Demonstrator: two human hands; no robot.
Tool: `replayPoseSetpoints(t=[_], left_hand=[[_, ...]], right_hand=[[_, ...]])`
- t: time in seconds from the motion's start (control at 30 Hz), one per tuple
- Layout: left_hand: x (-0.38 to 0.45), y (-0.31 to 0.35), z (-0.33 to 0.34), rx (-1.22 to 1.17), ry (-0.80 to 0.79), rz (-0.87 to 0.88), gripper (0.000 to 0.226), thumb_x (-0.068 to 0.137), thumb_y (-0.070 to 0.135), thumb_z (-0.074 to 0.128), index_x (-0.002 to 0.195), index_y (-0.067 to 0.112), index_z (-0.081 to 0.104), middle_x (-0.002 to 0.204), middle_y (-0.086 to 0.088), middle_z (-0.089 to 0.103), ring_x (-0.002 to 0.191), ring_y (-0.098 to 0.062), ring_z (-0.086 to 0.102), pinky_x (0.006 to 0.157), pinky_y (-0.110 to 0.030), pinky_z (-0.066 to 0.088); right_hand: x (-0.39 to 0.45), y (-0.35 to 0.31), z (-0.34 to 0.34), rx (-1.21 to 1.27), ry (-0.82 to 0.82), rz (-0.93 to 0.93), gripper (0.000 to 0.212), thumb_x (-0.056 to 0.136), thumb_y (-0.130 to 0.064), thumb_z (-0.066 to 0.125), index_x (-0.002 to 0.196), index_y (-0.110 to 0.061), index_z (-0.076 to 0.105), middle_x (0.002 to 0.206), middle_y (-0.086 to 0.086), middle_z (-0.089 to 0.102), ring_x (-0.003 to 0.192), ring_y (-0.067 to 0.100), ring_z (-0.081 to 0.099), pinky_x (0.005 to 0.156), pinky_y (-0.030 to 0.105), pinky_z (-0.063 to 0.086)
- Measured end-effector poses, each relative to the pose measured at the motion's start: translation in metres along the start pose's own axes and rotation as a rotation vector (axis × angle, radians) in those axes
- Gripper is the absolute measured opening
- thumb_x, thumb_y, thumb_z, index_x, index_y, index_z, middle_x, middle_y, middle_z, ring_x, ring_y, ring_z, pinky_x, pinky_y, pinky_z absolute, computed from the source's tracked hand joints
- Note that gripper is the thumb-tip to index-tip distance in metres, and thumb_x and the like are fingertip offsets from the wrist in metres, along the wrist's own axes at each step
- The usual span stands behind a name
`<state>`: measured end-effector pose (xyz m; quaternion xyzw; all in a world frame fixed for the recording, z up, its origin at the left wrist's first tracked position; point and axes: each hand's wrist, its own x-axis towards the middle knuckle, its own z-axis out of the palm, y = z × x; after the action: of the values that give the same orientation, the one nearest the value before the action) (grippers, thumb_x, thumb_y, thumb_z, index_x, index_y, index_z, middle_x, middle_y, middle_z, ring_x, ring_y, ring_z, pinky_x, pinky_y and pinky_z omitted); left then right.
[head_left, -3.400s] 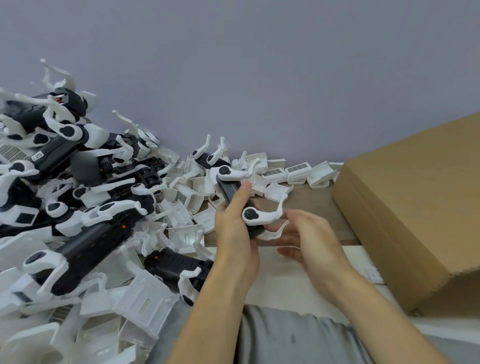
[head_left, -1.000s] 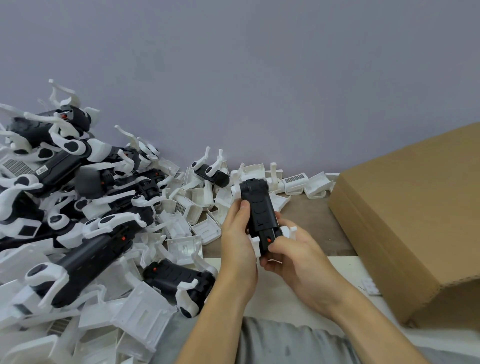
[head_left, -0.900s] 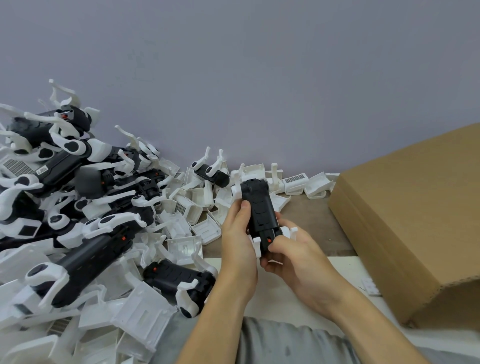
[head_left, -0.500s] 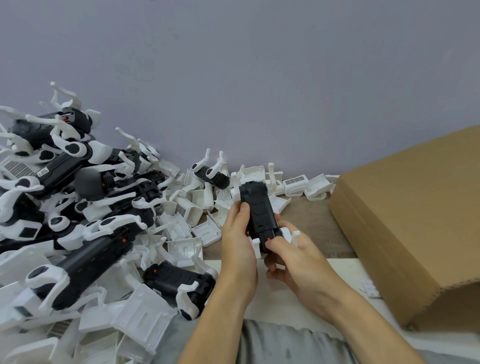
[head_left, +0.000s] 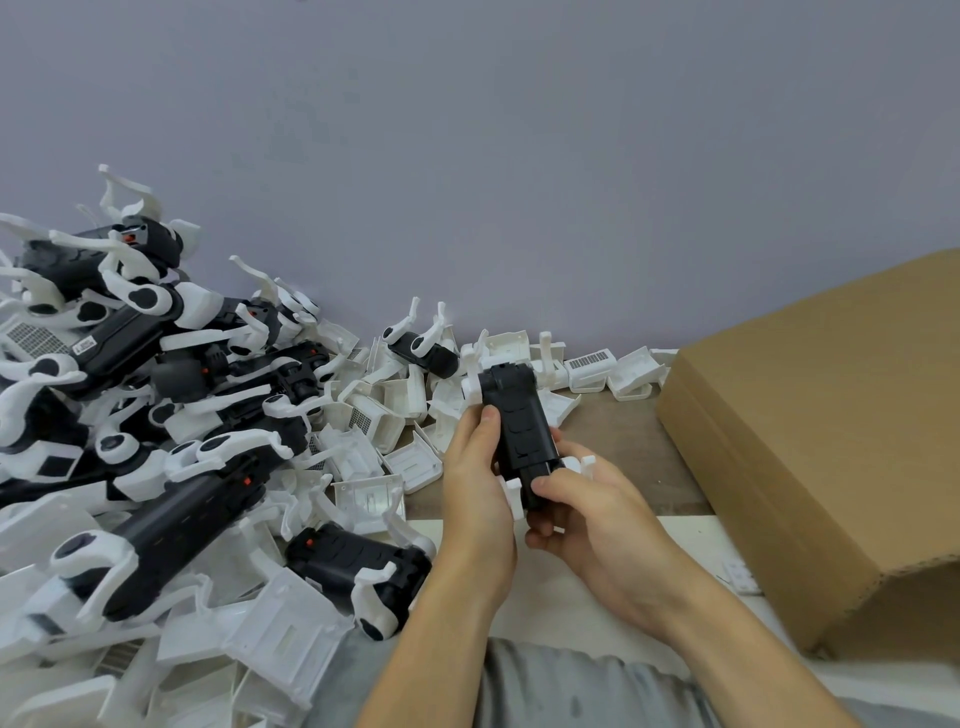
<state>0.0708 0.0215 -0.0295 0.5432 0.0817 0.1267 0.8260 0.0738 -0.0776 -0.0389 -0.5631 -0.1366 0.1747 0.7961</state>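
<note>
Both hands hold one black device body (head_left: 517, 428) with white arms above the table's middle, its long side pointing away from me. My left hand (head_left: 480, 483) grips its left side, thumb on the top face. My right hand (head_left: 587, 512) curls round its near end, where a darker block sticks out from the body, thumb pressed on top of that end. White arm tips (head_left: 582, 462) show beside my right fingers.
A large heap of black-and-white devices (head_left: 156, 415) and loose white plastic covers (head_left: 363, 431) fills the left and spills to the wall. One black device (head_left: 358, 566) lies by my left forearm. A big cardboard box (head_left: 815, 447) stands at the right.
The device was turned over from its white-armed side to its black face. My right hand moved from beside it to its near end, and the end block now sticks out a little.
</note>
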Motion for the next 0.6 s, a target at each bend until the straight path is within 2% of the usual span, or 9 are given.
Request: replayPoseSetpoints(t=[0.13,0.37,0.47,0.6], left_hand=[[-0.0006,0.0013,0.0005,-0.01,-0.006,0.009,0.034,0.104,0.031,0.042,0.112,0.006,0.063,0.095,-0.014,0.068,0.088,-0.032,0.055,0.06,-0.035,0.037],[-0.003,0.0046,-0.0007,-0.036,-0.043,-0.017,0.032,0.104,0.034,0.042,0.108,0.012,0.065,0.084,-0.006,0.072,0.072,-0.025,0.061,0.052,-0.028,0.042],[-0.0017,0.003,0.0003,0.009,-0.024,0.004,0.031,0.104,0.033,0.043,0.105,0.014,0.067,0.083,-0.005,0.07,0.077,-0.026,0.058,0.059,-0.033,0.04],[-0.0005,0.0007,0.0006,0.04,-0.018,0.021,0.031,0.104,0.033,0.042,0.108,0.012,0.065,0.089,-0.009,0.069,0.085,-0.032,0.055,0.071,-0.042,0.039]], right_hand=[[-0.0005,0.0002,0.0001,0.005,0.001,-0.008,0.049,0.068,-0.012,0.056,0.117,-0.017,0.062,0.065,-0.003,0.058,0.055,0.012,0.045,0.056,0.027,0.045],[-0.0024,0.0001,0.0004,-0.045,0.002,-0.004,0.05,0.066,-0.014,0.056,0.115,-0.02,0.063,0.069,-0.003,0.059,0.06,0.014,0.047,0.06,0.027,0.047],[-0.0028,-0.0012,0.0013,-0.062,0.029,0.014,0.047,0.07,-0.016,0.056,0.116,-0.018,0.063,0.066,-0.004,0.058,0.059,0.014,0.046,0.058,0.027,0.047],[-0.0043,-0.0025,0.0034,-0.116,0.082,0.001,0.028,0.092,-0.008,0.054,0.114,-0.023,0.064,0.063,-0.009,0.059,0.054,0.011,0.044,0.056,0.026,0.046]])
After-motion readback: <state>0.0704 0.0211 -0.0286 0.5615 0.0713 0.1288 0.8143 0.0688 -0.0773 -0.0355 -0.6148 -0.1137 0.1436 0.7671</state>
